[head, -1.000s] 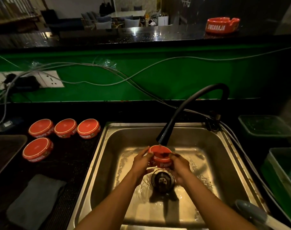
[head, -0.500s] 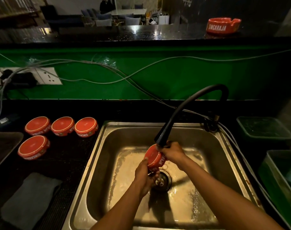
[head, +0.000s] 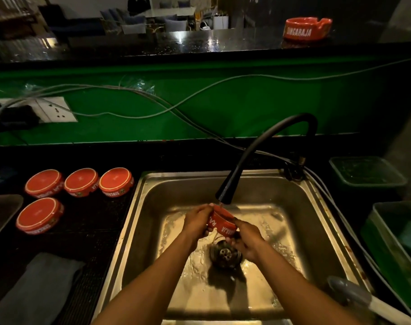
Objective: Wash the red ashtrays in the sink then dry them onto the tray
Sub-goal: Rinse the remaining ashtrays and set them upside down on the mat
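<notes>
Under the black faucet [head: 225,194], over the steel sink [head: 152,184], I hold a red ashtray [head: 221,223] tilted, white lettering facing me. My left hand [head: 197,221] grips its left side and my right hand [head: 245,238] grips its lower right edge. Water runs from the spout onto it. Several red ashtrays lie upside down on the black counter to the left: three in a row [head: 82,181] and one in front [head: 39,215]. One more red ashtray [head: 306,28] stands upright on the high bar counter, far right. A dark tray [head: 0,212] shows at the left edge.
A grey cloth [head: 38,287] lies on the counter front left. The drain strainer [head: 225,253] sits below my hands. Green tubs [head: 366,172] [head: 392,242] stand to the right of the sink. Cables run along the green wall [head: 223,102]. A grey-handled tool [head: 354,296] rests at the sink's right corner.
I have turned the ashtray under the running water: my left hand moved up to its left side and my right hand dropped from its top to its lower right edge.
</notes>
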